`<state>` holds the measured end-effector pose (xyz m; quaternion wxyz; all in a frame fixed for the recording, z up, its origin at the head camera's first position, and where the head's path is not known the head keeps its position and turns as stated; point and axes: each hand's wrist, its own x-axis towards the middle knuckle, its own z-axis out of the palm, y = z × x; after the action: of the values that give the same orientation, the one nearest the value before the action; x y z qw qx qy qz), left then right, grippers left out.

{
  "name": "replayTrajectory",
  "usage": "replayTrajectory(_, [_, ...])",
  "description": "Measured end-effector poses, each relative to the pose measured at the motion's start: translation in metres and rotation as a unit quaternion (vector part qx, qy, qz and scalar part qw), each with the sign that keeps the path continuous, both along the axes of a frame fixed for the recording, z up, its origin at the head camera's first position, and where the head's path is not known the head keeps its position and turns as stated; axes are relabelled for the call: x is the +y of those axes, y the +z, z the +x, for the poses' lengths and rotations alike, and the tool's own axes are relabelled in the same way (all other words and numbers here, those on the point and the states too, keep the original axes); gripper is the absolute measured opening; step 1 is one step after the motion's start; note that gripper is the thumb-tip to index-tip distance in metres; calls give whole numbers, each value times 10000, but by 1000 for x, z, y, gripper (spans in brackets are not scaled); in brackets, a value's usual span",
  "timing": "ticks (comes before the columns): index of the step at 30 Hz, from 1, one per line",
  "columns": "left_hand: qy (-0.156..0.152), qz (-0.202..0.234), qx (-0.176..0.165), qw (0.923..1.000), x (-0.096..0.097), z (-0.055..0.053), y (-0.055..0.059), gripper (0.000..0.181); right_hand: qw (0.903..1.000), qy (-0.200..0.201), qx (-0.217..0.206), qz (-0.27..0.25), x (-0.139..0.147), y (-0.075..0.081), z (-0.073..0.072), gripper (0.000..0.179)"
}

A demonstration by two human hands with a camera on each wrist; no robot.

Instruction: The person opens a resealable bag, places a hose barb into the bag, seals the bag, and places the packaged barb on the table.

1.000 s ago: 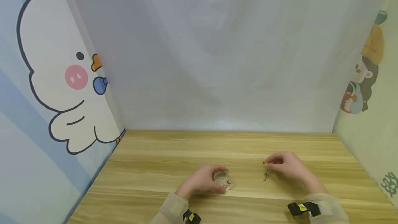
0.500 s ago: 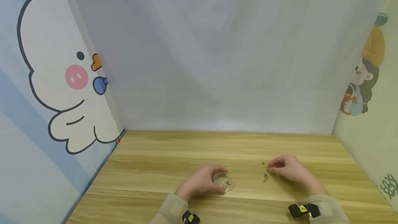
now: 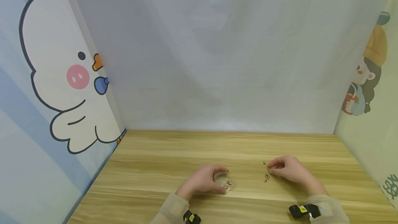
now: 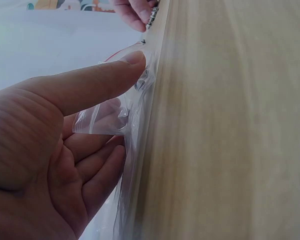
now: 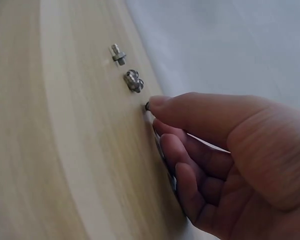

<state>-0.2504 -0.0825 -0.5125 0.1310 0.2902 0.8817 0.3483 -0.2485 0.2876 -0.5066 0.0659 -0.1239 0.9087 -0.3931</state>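
My left hand [image 3: 206, 179] holds a clear plastic zip bag [image 4: 92, 122] near the table, thumb on one side and fingers on the other. Small metal fittings [image 3: 228, 183] show inside the bag. To the right, my right hand [image 3: 287, 168] is low at the tabletop, thumb and fingertips together. A small dark metal piece [image 5: 147, 106] shows at the thumb tip, mostly hidden by it. Beside those fingertips lie loose fittings: a clustered pair [image 5: 133, 81] and one with a ribbed stem and hex collar [image 5: 118, 55]. Another loose fitting [image 3: 264, 163] lies farther back.
The wood-grain table [image 3: 174, 148] ends at a pale grey backdrop [image 3: 217, 78]. Printed cartoon panels stand at the left [image 3: 56, 78] and right [image 3: 367, 130]. Each wrist carries a small black camera, such as the right wrist camera [image 3: 298, 211].
My right hand has moved slightly right and nearer, from the far fitting to the middle of the loose pieces. That far fitting now lies apart from the fingers. My left hand stays with the bag.
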Motion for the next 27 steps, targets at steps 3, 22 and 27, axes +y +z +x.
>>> replayTrajectory(3, [-3, 23, -10, 10000, 0, 0, 0, 70, 10000, 21, 6, -12, 0, -3, -1, 23])
replayTrajectory(22, [34, -41, 23, 10000, 1, 1, 1, 69, 9998, -30, 161, 83, -3, -7, -1, 17])
replayTrajectory(27, [62, -3, -22, 10000, 1, 2, 2, 68, 9996, -134, 191, 168, -5, -7, -1, 17])
